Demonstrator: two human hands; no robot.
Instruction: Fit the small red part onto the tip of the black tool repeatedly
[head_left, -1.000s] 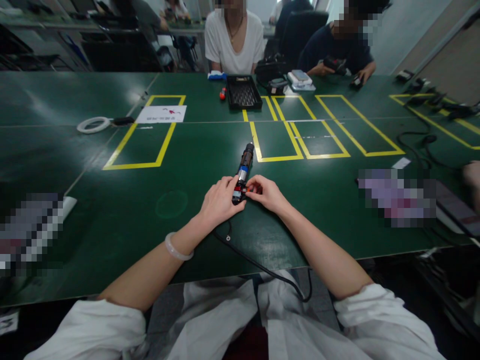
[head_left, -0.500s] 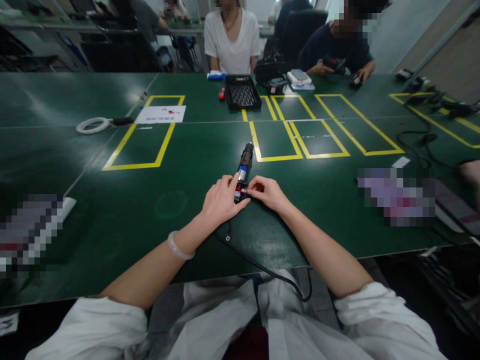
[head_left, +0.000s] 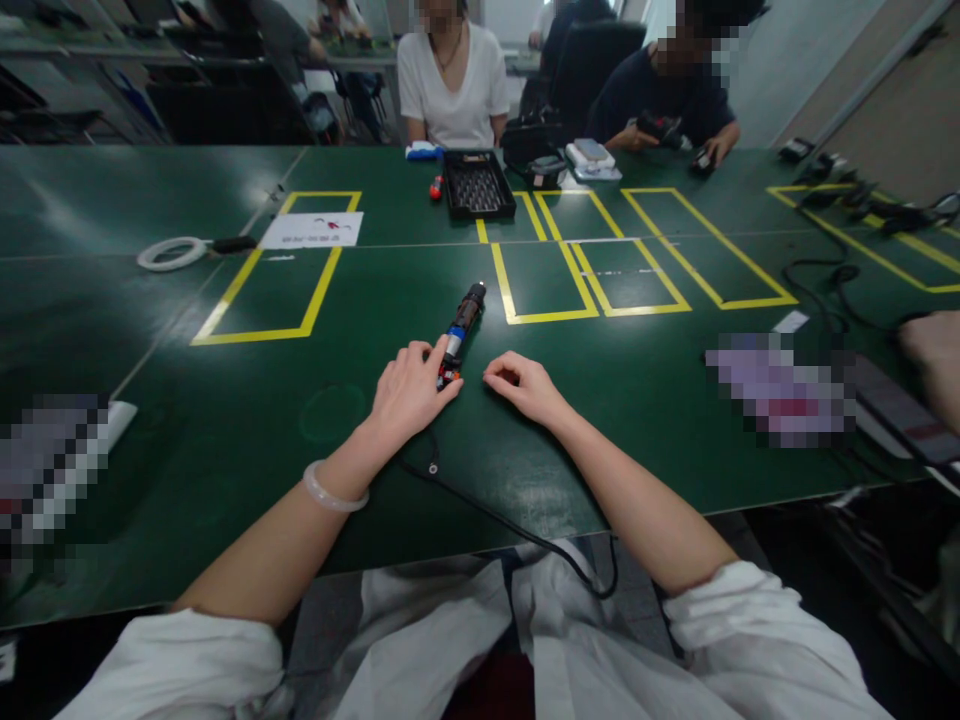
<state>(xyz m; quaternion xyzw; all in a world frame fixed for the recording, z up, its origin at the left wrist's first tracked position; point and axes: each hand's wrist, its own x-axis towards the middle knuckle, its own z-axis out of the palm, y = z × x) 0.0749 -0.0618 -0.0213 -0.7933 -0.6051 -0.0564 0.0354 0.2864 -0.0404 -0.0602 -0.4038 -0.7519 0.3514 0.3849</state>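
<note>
A black electric screwdriver (head_left: pixel 463 314) with a blue band lies on the green table (head_left: pixel 225 420), tip pointing away from me. My left hand (head_left: pixel 407 392) rests at its rear end, with thumb and forefinger pinching the red-and-black part there. My right hand (head_left: pixel 526 385) lies on the table a short way to the right of the tool, apart from it. Its fingers are curled in towards the thumb, and whether they hold anything is hidden. The tool's black cable (head_left: pixel 495 515) runs back under my left hand and drops over the near table edge.
Yellow taped rectangles (head_left: pixel 551 280) mark the table beyond the tool. A black tray of bits (head_left: pixel 478 185), a white sheet (head_left: pixel 311 230) and a white coil (head_left: pixel 165 253) lie farther back. Two people sit across the table. Cables (head_left: pixel 832 275) and another person's hand (head_left: pixel 930 345) are at right.
My right hand has let go of the tool's rear end and moved right. The left hand has swung the tool a little to the left. The view has shifted slightly.
</note>
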